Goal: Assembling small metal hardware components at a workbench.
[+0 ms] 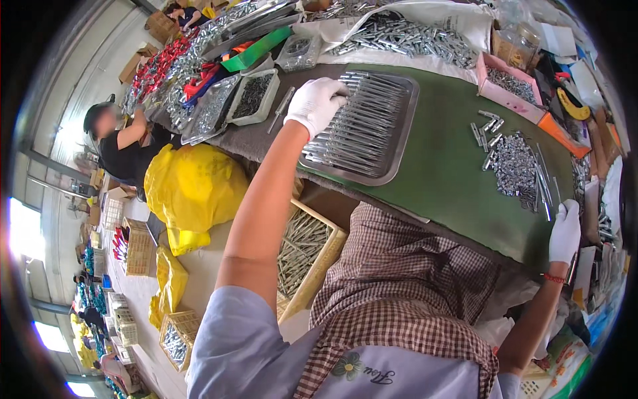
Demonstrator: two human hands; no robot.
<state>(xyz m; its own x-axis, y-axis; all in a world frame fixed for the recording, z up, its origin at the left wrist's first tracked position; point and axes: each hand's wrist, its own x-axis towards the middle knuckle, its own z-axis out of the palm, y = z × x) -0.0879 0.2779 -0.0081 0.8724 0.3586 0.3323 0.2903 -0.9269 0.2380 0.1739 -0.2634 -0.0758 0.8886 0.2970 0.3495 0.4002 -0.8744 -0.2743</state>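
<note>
My left hand (315,106), in a white glove, is over the left side of a metal tray (407,126). Its fingers are curled together against the slim silver metal rods (362,123) lined up in rows there; what is between the fingertips is hidden. At the table's right edge is my right hand (565,234), also gloved, its fingers bent closed around something I cannot make out. A few long thin rods (545,189) lie just beyond it, beside a heap of small shiny metal parts (515,163). Several short metal tubes (490,126) lie by the heap.
A pink box (512,110) of small parts stands at the far right. White containers (252,96) of dark pieces stand left of the tray, near a yellow bag (193,179). Below the table edge sits a crate (325,249) of rods. Another person (126,136) works at the left.
</note>
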